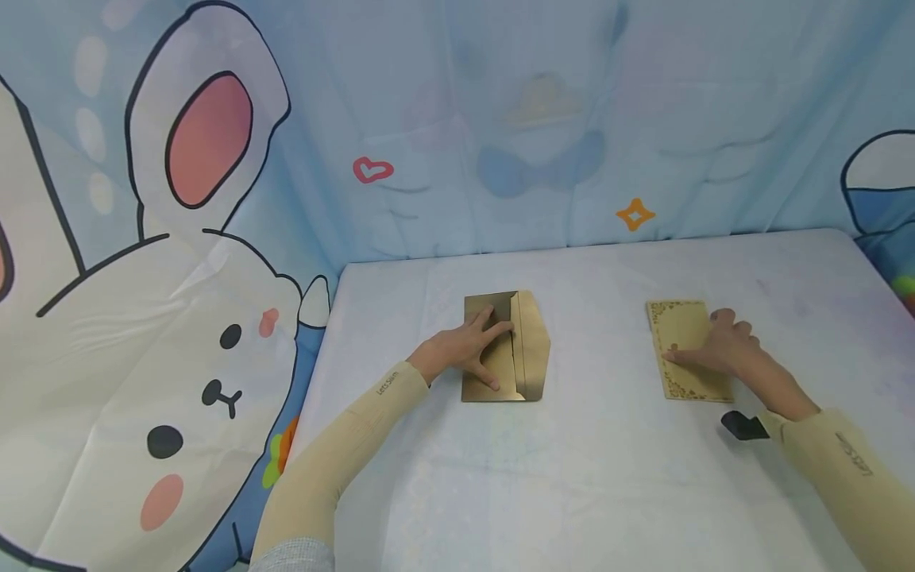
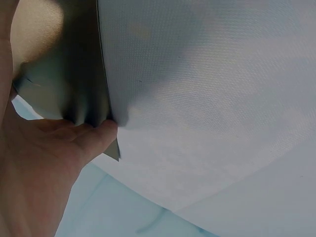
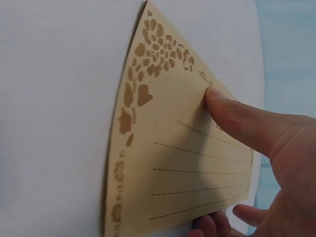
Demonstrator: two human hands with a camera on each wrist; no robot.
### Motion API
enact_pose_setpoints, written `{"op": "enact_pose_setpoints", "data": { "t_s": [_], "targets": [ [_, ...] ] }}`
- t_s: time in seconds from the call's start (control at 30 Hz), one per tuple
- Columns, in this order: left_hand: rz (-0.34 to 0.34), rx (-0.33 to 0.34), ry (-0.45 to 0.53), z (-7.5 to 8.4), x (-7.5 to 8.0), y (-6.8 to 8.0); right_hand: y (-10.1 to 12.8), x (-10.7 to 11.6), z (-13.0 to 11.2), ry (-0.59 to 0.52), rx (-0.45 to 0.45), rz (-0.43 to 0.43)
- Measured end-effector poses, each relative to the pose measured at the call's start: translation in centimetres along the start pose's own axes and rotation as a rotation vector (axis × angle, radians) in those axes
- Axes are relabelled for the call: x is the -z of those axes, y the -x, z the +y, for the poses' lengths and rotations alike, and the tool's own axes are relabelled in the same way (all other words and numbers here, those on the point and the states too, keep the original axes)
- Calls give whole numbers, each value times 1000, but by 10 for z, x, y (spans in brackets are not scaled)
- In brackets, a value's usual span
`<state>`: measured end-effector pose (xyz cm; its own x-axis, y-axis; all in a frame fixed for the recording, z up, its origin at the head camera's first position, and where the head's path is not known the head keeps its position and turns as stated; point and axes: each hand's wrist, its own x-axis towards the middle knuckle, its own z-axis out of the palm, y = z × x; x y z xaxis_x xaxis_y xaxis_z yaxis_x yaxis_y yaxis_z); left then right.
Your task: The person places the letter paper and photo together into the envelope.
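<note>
A gold envelope [image 1: 530,349] lies on the white table with its flap opened out to the right. My left hand [image 1: 468,346] rests on it with fingers spread, over the body left of the flap. In the left wrist view, fingers [image 2: 101,136] lie against the shiny envelope [image 2: 42,94] near its edge. To the right is a cream lined note card [image 1: 682,326] with a brown floral border. My right hand [image 1: 725,349] holds it by the right side. In the right wrist view, the thumb [image 3: 237,116] presses the printed face, and the other fingers curl at the card's edge.
The white-covered table [image 1: 586,477] runs back to a light blue curtain [image 1: 429,95]. A large cartoon rabbit [image 1: 214,334] is printed on the cloth at the left. A black piece [image 1: 743,426] sticks out by the right cuff.
</note>
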<state>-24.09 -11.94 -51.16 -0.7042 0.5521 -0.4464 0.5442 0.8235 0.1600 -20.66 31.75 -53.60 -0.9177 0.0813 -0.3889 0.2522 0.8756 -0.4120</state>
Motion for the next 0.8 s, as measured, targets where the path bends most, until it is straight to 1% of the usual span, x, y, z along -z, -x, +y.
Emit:
{"op": "enact_pose_setpoints", "data": {
  "t_s": [0.17, 0.4, 0.6, 0.8],
  "targets": [
    [3, -7, 8, -1, -1, 0, 0, -2, 9, -42, 39, 26],
    [5, -4, 15, -2, -2, -1, 3, -8, 23, -84, 139, 50],
    [4, -5, 24, -3, -3, -2, 9, -10, 25, -90, 233, 87],
    [-1, 0, 19, -3, -2, -1, 13, -3, 30, -105, 254, 91]
  ]
}}
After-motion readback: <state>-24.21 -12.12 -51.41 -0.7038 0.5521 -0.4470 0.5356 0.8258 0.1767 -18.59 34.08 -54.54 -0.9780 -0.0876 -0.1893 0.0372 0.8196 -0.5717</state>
